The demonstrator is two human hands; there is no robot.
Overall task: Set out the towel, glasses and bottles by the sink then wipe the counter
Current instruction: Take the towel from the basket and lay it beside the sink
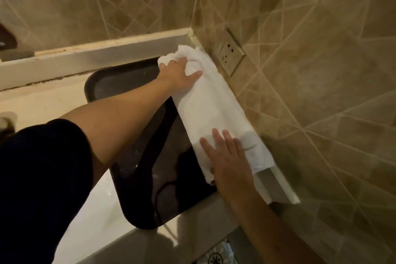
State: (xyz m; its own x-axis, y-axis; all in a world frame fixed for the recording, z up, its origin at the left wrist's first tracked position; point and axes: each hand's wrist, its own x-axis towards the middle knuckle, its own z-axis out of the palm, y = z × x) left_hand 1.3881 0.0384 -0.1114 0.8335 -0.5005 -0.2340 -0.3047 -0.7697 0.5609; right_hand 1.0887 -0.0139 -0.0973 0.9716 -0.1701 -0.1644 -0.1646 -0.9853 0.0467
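Towel (216, 111) lies under both hands along the wall; left hand (182, 73) grips its bunched far end, right hand (227, 156) presses flat. Risk: near edge slides into sink (132, 83) beside the hands.

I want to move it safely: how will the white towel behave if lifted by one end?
The white towel would probably sag: it bunches under the left hand. It looks light. It may slide, lying along the counter strip by the wall.
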